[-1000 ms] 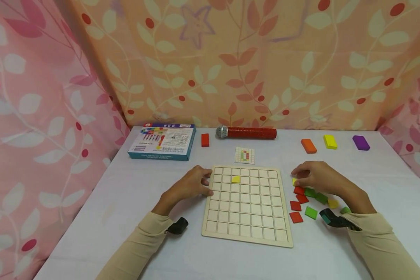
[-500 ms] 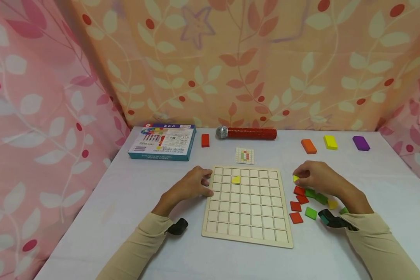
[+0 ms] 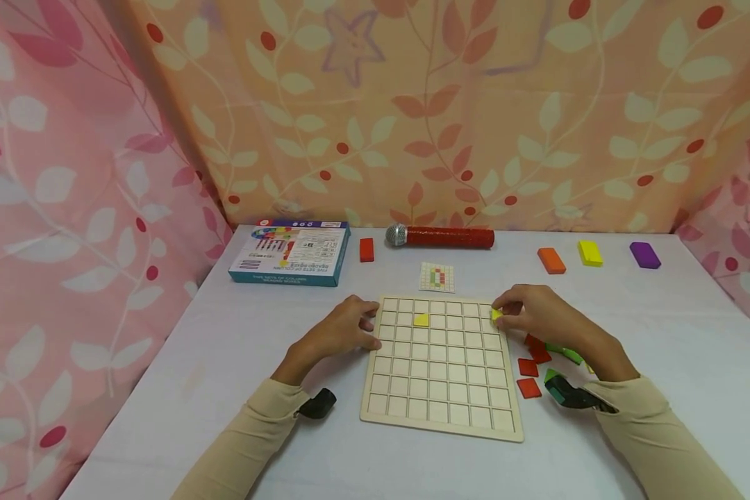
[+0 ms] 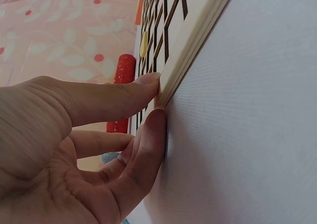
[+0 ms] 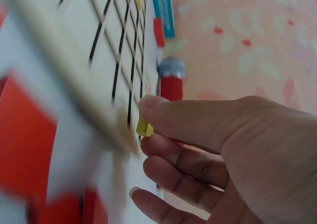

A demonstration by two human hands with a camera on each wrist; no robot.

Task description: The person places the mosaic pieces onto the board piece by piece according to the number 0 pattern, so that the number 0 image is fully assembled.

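Observation:
In the head view, my left hand [image 3: 344, 326] rests at the left edge of the wooden grid board [image 3: 434, 414], its thumb and a finger touching that edge apart from each other. The left wrist view shows the thumb right against the board's rim [image 4: 185, 45]. My right hand [image 3: 540, 312] pinches a small yellow tile [image 5: 144, 126] between thumb and fingertip, over the board's upper right corner. Another yellow tile [image 3: 421, 319] lies in a square of the second row.
Red tiles [image 3: 528, 387] and green tiles [image 3: 564, 353] lie right of the board, partly hidden by my right arm. Behind it are a pattern card [image 3: 437, 277], a red microphone [image 3: 450, 237], a box [image 3: 290, 253], and red [image 3: 366, 250], orange [image 3: 551, 261], yellow [image 3: 590, 253] and purple [image 3: 645, 255] blocks.
My right hand has lifted the yellow tile from beside the loose tiles and carried it left to the board's upper right corner. The left hand has stayed at the board's edge.

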